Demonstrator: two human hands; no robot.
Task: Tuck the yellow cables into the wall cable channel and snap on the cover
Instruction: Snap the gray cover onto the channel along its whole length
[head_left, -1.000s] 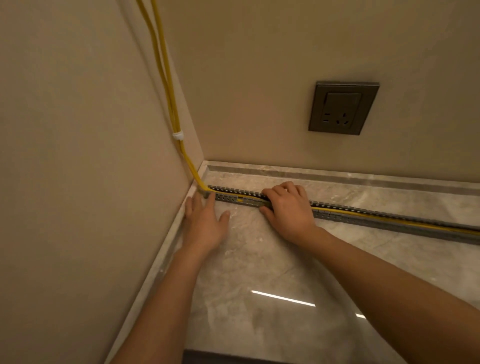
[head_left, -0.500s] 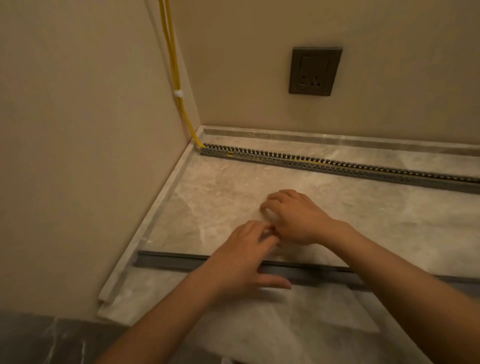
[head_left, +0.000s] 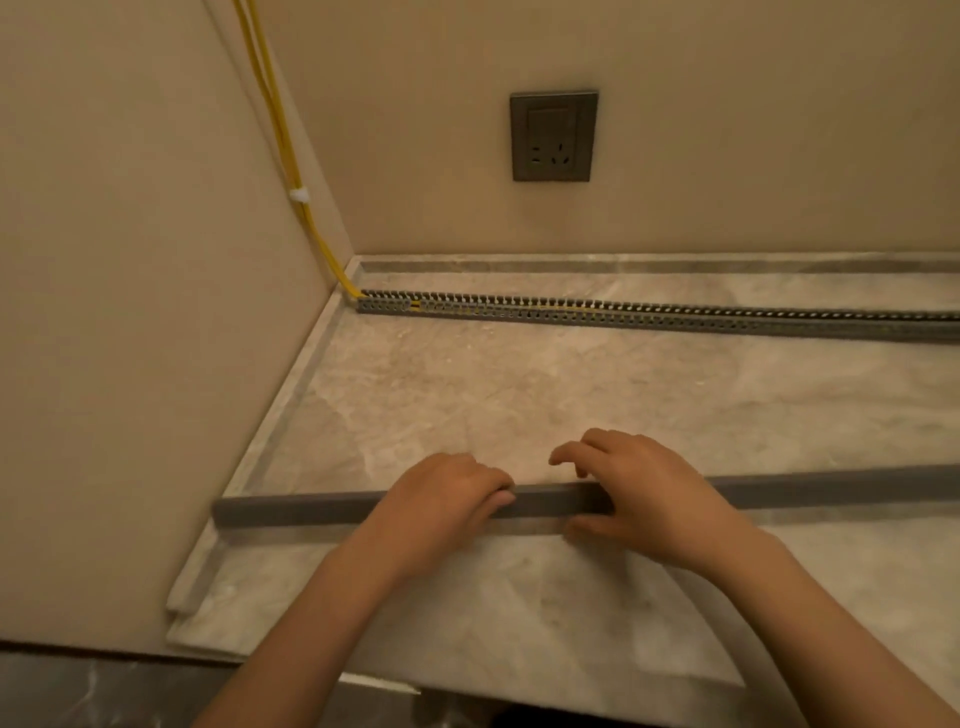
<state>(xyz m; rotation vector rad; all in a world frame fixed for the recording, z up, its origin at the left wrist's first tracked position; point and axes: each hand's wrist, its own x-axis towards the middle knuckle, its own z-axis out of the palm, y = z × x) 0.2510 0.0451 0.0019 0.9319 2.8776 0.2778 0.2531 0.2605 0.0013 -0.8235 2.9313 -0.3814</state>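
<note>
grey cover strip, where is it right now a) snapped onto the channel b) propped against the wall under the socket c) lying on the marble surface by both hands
c: the grey cover strip lies on the marble surface at the left hand and right hand, well apart from the cable channel

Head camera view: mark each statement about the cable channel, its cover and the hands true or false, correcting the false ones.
1. The yellow cables run down the wall corner into the slotted cable channel. True.
2. The grey cover is snapped onto the channel. False: it lies on the marble surface, apart from the channel.
3. Both the left hand and the right hand are at the cover. True.
4. A plug sits in the wall socket. False: the socket is empty.
</note>
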